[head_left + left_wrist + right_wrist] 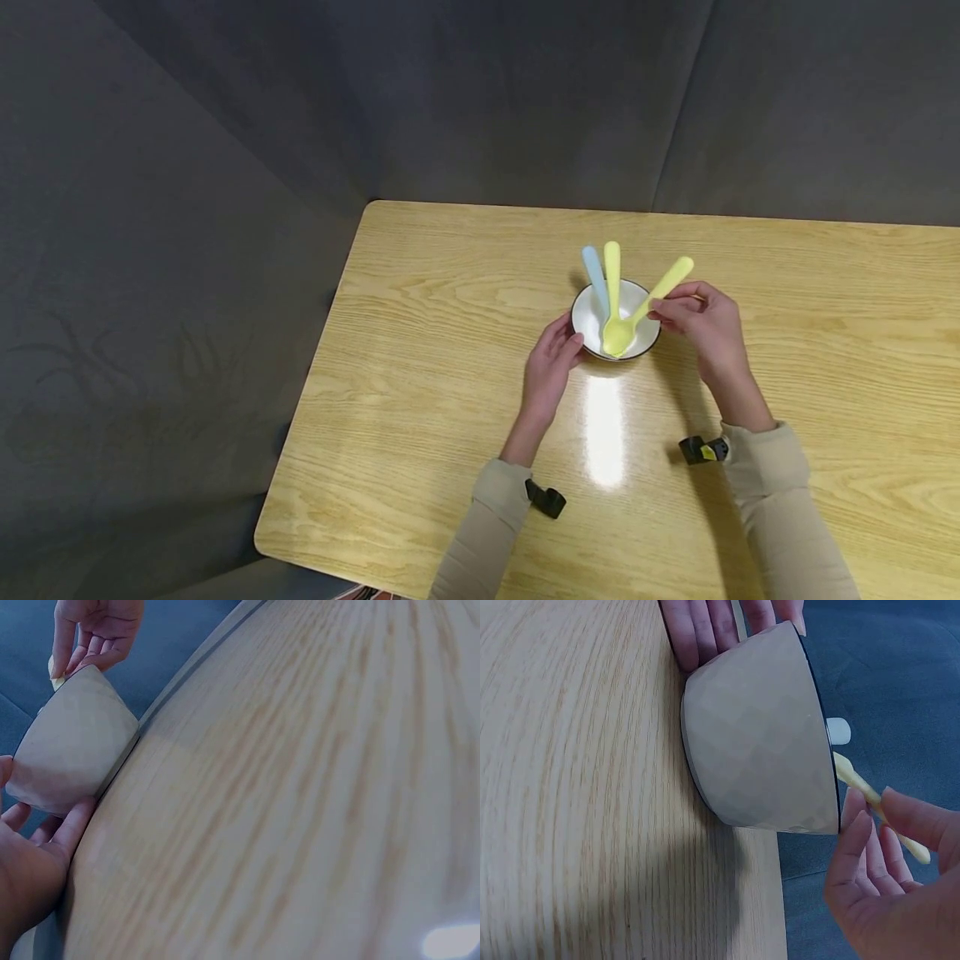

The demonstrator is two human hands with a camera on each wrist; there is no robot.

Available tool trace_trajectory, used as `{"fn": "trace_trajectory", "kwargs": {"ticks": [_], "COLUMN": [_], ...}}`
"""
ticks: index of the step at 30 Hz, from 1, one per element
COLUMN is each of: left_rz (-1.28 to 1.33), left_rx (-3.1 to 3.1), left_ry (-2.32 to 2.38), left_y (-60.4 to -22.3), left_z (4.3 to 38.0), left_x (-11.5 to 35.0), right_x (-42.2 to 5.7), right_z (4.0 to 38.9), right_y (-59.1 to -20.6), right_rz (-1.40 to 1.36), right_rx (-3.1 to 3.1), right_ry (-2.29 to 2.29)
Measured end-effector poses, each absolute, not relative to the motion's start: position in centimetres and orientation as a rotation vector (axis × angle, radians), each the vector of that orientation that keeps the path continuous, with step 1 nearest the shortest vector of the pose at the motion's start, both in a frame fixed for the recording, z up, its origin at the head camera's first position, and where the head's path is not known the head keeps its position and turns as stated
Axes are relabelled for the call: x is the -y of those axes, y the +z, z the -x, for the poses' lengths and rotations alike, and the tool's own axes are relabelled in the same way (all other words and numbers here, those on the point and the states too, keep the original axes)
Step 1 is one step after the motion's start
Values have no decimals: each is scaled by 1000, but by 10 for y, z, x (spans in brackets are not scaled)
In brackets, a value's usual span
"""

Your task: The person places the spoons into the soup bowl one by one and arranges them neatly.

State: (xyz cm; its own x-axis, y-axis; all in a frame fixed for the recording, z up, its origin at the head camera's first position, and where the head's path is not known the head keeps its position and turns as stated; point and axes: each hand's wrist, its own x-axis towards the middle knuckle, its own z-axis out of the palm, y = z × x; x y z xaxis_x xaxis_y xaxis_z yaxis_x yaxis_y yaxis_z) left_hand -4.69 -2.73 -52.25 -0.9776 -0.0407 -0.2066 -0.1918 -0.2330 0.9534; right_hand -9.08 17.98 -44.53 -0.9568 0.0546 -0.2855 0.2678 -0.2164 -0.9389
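Observation:
A white bowl with a dark rim stands upright on the table; its faceted outer wall shows in the right wrist view. My left hand holds its near left side, thumb at the rim and fingers against the outside. Between thumb and fingers my right hand pinches the handle of a yellow spoon at the bowl's right edge. A second yellow spoon and a light blue utensil lean on the far rim. The yellow spoon heads overlap inside; the blue one's lower end is partly covered.
The wood-grain table has its left edge and rounded corners in view. Dark grey cloth hangs behind it and to the left. A strap-mounted black device sits at each wrist.

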Motion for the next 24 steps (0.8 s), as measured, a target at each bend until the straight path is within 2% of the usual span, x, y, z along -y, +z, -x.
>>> {"fn": "trace_trajectory", "kwargs": {"ticks": [18,24], "left_rz": [270,156], "left_rx": [-1914,-2306], "left_ry": [2332,1975], "left_y": [-525,-515], "left_z": [51,48], "left_x": [27,47], "right_x": [-202,-220], "right_z": [85,76], "right_y": [-442,-441], "right_rz": [-457,-374], "right_rx": [-1955,-2177], "right_ry": [-2292,-2125]}}
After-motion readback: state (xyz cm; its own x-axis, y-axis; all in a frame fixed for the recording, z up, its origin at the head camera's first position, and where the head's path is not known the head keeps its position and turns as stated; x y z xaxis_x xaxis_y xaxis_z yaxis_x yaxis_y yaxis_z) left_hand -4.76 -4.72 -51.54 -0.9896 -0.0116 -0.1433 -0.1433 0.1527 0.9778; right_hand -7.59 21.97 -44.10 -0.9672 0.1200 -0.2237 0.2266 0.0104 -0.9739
